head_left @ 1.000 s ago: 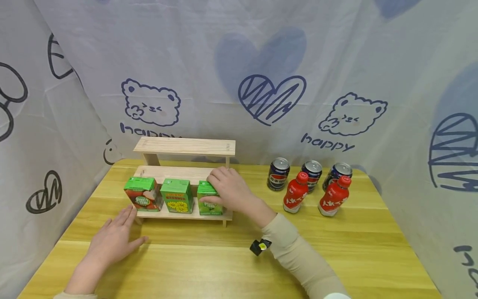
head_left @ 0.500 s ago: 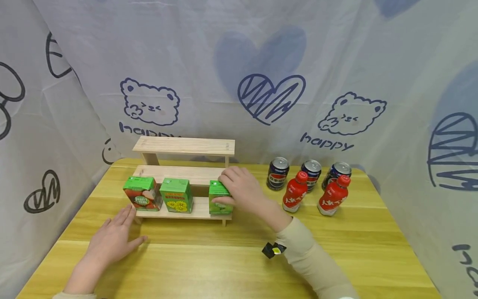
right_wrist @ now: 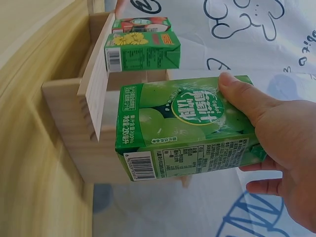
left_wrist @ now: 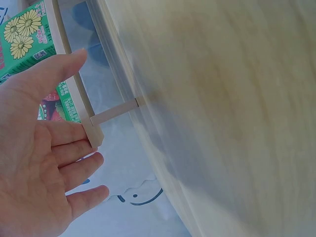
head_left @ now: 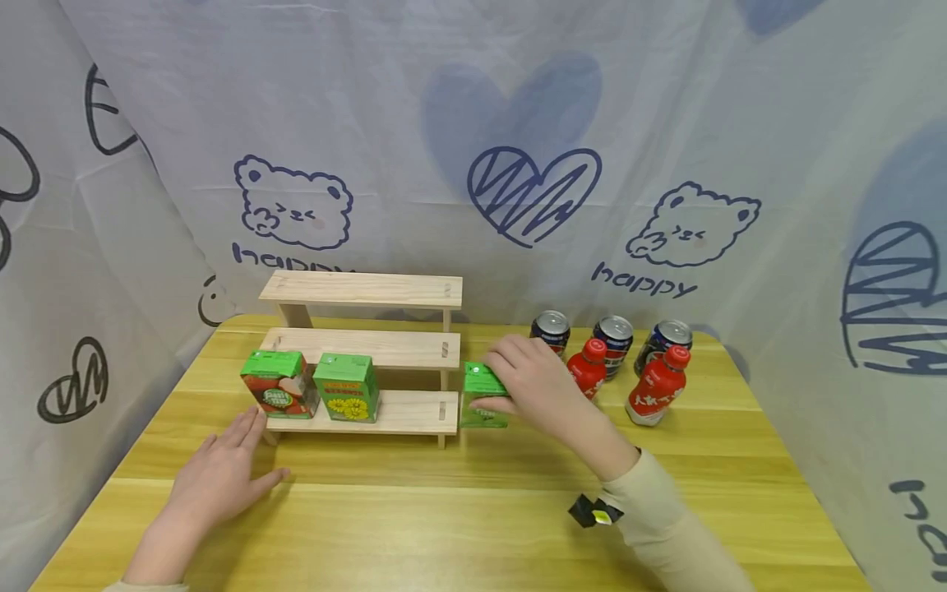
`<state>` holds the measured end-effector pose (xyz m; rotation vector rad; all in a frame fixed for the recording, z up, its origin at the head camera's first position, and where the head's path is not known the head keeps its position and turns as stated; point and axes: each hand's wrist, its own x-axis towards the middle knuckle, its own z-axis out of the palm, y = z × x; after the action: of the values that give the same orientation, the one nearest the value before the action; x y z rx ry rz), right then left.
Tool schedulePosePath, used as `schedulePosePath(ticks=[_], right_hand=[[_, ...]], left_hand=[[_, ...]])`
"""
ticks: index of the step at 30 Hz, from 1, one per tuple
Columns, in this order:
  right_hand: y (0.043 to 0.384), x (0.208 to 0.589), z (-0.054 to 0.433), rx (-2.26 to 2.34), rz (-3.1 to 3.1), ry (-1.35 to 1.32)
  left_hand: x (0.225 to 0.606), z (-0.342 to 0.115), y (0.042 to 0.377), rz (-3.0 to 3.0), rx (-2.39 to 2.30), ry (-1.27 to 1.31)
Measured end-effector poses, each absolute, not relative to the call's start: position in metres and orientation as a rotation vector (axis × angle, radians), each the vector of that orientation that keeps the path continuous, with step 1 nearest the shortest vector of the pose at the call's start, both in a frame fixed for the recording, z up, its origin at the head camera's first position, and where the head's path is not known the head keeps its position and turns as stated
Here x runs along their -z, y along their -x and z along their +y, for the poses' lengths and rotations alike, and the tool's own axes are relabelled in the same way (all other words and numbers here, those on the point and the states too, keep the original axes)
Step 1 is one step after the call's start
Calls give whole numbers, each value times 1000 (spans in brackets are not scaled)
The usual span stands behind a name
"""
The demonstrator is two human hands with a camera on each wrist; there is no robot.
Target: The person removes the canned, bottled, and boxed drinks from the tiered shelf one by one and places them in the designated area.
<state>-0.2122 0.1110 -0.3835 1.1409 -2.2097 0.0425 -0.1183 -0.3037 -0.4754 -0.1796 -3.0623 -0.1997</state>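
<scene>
My right hand (head_left: pixel 538 386) grips a green grape juice carton (right_wrist: pixel 182 123) between thumb and fingers, just off the right end of the wooden three-tier shelf (head_left: pixel 414 413). Whether that carton touches the table cannot be told. On the lowest tier stand a green drink carton with yellow flowers (head_left: pixel 346 389) and, left of it, a red and green juice carton (head_left: pixel 279 385). My left hand (head_left: pixel 222 475) rests by the shelf's front left corner, its fingers extended and thumb spread. In the left wrist view its fingertips touch the end of the lowest board.
Behind and right of my right hand stand dark blue cola cans (head_left: pixel 614 335) in a row, with two red bottles (head_left: pixel 656 390) in front; the hand partly covers the left one. A patterned cloth (head_left: pixel 414 148) hangs behind the table. A small black device (head_left: pixel 595 511) sits at my right wrist.
My right hand has slid the grape juice carton rightward along the lowest tier and past its right end. My left hand and the other two cartons have stayed in place.
</scene>
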Motion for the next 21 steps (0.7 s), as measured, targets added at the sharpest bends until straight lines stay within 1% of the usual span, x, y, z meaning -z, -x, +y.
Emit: schedulePosePath(ticks=[15, 21], right_hand=[[188, 377, 175, -99, -2264, -1062], [181, 381, 202, -123, -2265, -1009]], left_hand=[[476, -306, 119, -3054, 193, 191], [477, -306, 118, -3048, 194, 193]])
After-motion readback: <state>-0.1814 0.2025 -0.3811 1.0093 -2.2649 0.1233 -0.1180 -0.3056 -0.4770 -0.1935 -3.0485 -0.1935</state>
